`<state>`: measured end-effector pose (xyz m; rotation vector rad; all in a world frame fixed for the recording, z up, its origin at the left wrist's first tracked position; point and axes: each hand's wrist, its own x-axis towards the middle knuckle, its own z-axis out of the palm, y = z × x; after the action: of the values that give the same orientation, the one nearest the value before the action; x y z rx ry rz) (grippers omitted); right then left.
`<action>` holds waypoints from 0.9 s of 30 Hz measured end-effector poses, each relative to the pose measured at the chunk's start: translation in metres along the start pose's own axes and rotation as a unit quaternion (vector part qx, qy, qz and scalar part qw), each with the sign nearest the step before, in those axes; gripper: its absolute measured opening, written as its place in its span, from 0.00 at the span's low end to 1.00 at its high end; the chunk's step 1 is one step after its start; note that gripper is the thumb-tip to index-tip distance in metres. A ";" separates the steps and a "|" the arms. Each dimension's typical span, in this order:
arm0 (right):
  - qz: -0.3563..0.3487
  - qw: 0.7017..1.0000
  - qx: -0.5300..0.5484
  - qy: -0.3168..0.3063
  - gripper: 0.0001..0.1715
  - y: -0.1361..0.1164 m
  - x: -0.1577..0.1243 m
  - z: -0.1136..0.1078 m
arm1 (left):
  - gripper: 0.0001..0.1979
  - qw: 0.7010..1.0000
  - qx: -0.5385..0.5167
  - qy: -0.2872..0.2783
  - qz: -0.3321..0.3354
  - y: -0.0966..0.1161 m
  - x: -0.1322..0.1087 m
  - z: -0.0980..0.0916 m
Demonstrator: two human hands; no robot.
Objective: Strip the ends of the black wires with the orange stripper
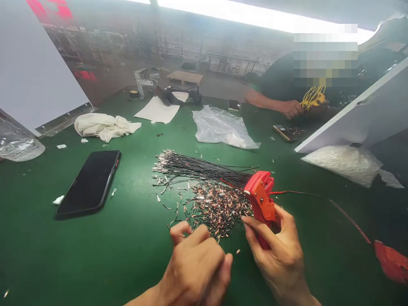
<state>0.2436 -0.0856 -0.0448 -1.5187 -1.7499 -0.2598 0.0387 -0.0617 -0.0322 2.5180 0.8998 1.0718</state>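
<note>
My right hand [280, 246] grips a red and orange wire stripper [262, 197] upright, its head above my fingers. To the left of it my left hand [197, 259] is closed with its back to me; whatever its fingers may hold is hidden. Just beyond both hands lies a heap of short black wire offcuts [219, 208] with copper ends showing. Behind that heap stretches a bundle of black wires [204, 165], silvery terminals at its left end. The stripper's head covers the bundle's right end. A few loose scraps are scattered around the heap.
A black phone [91, 182] lies at left, near a crumpled white cloth [105, 126]. Behind the wires is a clear plastic bag [223, 127]. A second red tool [390, 259] sits far right. Across the green table [127, 259], another person's hand [291, 109] is by yellow wires [314, 98].
</note>
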 end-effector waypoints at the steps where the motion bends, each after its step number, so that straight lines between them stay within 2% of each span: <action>1: 0.006 1.000 0.013 0.003 0.10 0.000 0.000 -0.001 | 0.13 0.999 -0.019 -0.002 -0.027 -0.001 0.003 -0.001; 3: 0.027 0.998 0.060 -0.004 0.14 -0.001 0.002 -0.005 | 0.12 0.996 -0.048 -0.001 -0.069 -0.003 0.008 -0.003; 6: 0.049 0.984 0.165 -0.046 0.17 -0.008 0.001 -0.011 | 0.10 0.992 -0.082 -0.015 -0.091 -0.005 0.012 -0.005; 10: 0.011 0.969 0.228 -0.090 0.19 -0.017 -0.007 -0.011 | 0.11 0.986 -0.127 -0.015 -0.105 -0.004 0.015 -0.008; 13: 0.001 0.968 0.235 -0.083 0.18 -0.024 -0.012 -0.007 | 0.12 0.978 -0.162 0.004 -0.133 -0.002 0.018 -0.011; 16: 0.008 0.975 0.214 -0.053 0.14 -0.029 -0.011 -0.006 | 0.15 0.954 -0.227 -0.005 -0.195 0.001 0.022 -0.012; 20: 0.002 0.979 0.192 -0.065 0.12 -0.031 -0.006 -0.009 | 0.24 0.900 -0.310 -0.050 -0.303 0.002 0.026 -0.012; 22: -0.011 0.982 0.178 -0.067 0.12 -0.030 -0.004 -0.011 | 0.24 0.889 -0.323 -0.061 -0.320 0.002 0.027 -0.012; 24: -0.015 0.983 0.169 -0.069 0.12 -0.029 -0.002 -0.013 | 0.23 0.898 -0.312 -0.052 -0.305 0.001 0.028 -0.013; 27: 0.031 0.982 0.175 -0.059 0.11 -0.028 0.003 -0.015 | 0.19 0.928 -0.264 -0.009 -0.262 -0.001 0.028 -0.016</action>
<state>0.2242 -0.0998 -0.0230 -1.3486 -1.7282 0.1670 0.0418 -0.0431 -0.0056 1.7139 1.0284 0.9453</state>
